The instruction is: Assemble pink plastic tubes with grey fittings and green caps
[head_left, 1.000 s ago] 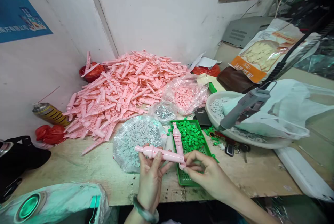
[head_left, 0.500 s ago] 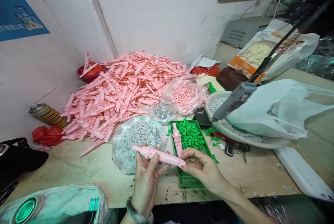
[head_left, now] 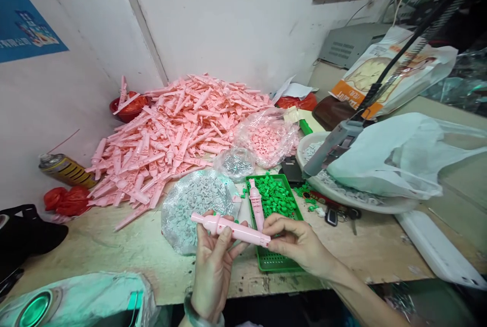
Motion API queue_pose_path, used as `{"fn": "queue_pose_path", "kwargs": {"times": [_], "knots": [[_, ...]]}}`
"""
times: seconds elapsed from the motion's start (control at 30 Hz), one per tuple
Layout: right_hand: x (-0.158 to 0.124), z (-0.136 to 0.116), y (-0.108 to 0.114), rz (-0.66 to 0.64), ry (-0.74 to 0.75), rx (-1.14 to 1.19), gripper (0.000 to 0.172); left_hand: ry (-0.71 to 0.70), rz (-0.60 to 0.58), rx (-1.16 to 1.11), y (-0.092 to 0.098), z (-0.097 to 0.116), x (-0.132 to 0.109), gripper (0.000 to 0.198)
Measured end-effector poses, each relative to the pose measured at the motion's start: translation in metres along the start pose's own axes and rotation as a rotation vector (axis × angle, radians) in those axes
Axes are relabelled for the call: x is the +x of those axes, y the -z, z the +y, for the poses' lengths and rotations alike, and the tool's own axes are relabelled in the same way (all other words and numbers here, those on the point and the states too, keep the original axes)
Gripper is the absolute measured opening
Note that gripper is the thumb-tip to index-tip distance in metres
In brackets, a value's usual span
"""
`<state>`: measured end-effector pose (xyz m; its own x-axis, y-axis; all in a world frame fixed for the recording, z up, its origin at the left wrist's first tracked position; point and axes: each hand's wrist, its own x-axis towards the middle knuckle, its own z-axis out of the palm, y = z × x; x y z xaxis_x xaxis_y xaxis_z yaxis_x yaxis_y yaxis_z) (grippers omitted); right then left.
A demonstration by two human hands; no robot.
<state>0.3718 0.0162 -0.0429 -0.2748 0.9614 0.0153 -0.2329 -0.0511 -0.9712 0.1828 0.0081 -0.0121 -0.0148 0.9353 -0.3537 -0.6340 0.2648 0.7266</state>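
Note:
My left hand [head_left: 215, 258] is closed around a pink plastic tube [head_left: 232, 229], with the thumb on its near side. The tube lies nearly level, sloping slightly down to the right, and has a ringed collar toward its narrow left end. At the right end, the fingers of my right hand [head_left: 291, 240] pinch the tube's tip. Just behind these fingertips another pink tube-shaped part [head_left: 256, 205] rests over the left side of a green basket [head_left: 276, 266]. Small green plastic pieces [head_left: 276, 192] fill the back of that basket.
A big heap of pink parts [head_left: 178, 119] covers the table's back left. Bags of grey pieces [head_left: 190, 205], metal pins [head_left: 235, 163] and small pink pieces [head_left: 266, 139] lie before it. To the right are a white basin [head_left: 395, 207], a gripped lamp-like arm [head_left: 335, 146] and keys [head_left: 332, 216].
The pink tube has turned slightly, so its right end shows a different side. Both hands keep their hold, and the whole view has shifted a little.

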Motion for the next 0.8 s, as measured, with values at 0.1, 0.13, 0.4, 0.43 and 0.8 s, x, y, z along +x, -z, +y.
{"fn": "queue_pose_path", "kwargs": {"times": [0.1,0.13,0.4,0.43,0.8], "knots": [[0.000,0.008,-0.004,-0.078,-0.099,0.237,0.031,0.054,-0.046,0.000,-0.003,0.002,-0.006,0.058],[0.000,0.012,-0.008,-0.102,-0.135,0.314,0.041,0.074,-0.063,0.006,-0.004,0.003,-0.008,0.058],[-0.011,0.008,-0.011,0.333,0.279,-0.219,0.047,0.239,-0.053,-0.038,0.003,-0.003,-0.004,0.061],[-0.009,-0.001,0.001,0.538,0.463,-0.342,0.048,0.303,-0.065,-0.058,0.004,-0.005,-0.003,0.060],[0.041,-0.059,0.093,0.626,0.333,-0.190,0.039,0.810,-0.240,-0.262,-0.005,-0.020,0.000,0.050]]}}
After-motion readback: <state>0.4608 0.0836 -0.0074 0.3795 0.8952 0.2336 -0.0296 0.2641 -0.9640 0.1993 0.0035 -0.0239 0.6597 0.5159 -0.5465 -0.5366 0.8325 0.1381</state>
